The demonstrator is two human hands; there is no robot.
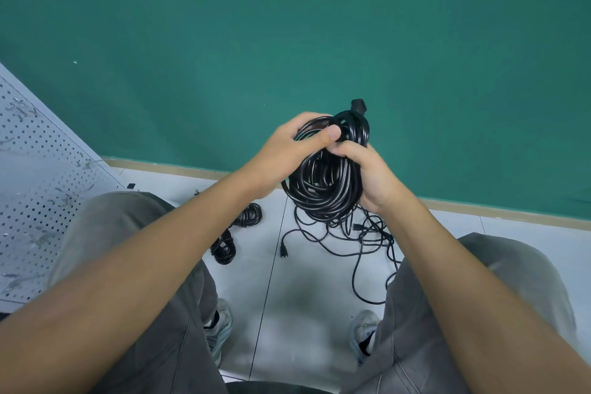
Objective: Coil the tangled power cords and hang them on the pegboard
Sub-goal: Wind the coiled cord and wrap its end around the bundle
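Black cord coil (323, 182): gripped by both hands.
Left hand (287, 150): fingers curled round it.
Right hand (372, 176): fingers wrapped round it.
Floor (287, 281): loose cords (358, 240) tangled.

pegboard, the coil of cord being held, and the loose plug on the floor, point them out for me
pegboard (41, 189): head view, on its bare perforated face at the left.
coil of cord (323, 189): head view, on the lower loops between the hands.
loose plug (283, 250): head view, on the plug body on the floor tiles.

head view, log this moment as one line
both hands grip cord coil | left hand | right hand | tangled cords on floor
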